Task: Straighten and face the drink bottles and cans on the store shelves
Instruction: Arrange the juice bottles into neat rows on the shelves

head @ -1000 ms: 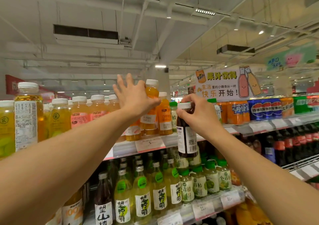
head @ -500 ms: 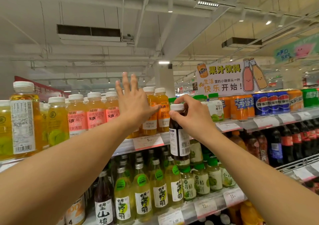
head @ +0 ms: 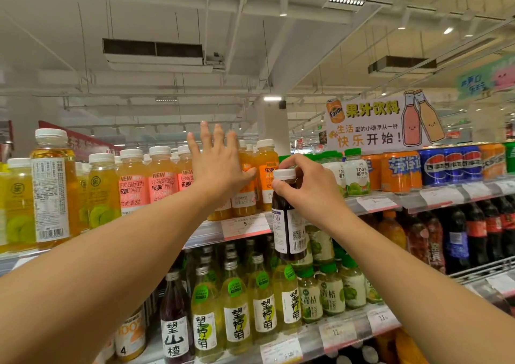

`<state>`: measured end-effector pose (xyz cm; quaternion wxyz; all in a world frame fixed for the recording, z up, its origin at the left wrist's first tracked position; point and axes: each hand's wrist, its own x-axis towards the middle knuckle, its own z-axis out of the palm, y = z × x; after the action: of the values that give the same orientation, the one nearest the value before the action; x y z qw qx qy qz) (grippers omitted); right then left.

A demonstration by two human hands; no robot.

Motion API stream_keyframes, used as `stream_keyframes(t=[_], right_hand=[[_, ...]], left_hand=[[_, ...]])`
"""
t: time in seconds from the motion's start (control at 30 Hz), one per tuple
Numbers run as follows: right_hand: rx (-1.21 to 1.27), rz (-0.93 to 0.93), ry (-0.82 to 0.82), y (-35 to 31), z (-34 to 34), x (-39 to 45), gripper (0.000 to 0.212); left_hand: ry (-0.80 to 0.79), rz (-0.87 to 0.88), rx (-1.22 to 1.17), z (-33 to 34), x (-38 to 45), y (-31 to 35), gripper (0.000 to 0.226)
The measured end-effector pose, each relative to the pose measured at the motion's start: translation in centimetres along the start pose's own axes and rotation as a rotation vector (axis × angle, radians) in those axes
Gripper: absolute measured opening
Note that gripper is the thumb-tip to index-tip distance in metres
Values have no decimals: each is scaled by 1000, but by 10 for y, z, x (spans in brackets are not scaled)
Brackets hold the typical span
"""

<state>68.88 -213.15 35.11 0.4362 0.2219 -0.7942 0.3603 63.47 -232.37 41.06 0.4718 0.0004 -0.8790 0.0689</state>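
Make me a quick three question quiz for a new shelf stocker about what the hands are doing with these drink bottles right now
1. True or false: the right hand grips the dark bottle near its white cap.
2. Multiple choice: the left hand is A) pinching a price tag, B) open with fingers spread in front of the orange juice bottles, C) holding a can.
3. Fill in: the dark bottle's side turned to the camera shows a ______ rather than its front label.

Key: 1 true; 2 B; 3 barcode.
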Motion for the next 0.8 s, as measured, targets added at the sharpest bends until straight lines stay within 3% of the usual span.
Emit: stream_keyframes(t=[0.1,0.23,0.37,0.6,0.8], right_hand=[[-1,-5,-3,1,0,-1,25],[-16,-8,-18,4,-3,-3,25],[-5,4,-45,6,-5,-5,26],[15,17,-33,11,-9,-12,28],[23,17,-42,14,-14,-14,30]], left_hand=[[-6,42,-74,-3,3,0,87],[-40,65,-266,-18,14,-9,48],[-85,117,-247,-31,31,-16,24],[0,93,-345,-9,24,-22,32],[-88,146,-271,-20,32,-30,43]])
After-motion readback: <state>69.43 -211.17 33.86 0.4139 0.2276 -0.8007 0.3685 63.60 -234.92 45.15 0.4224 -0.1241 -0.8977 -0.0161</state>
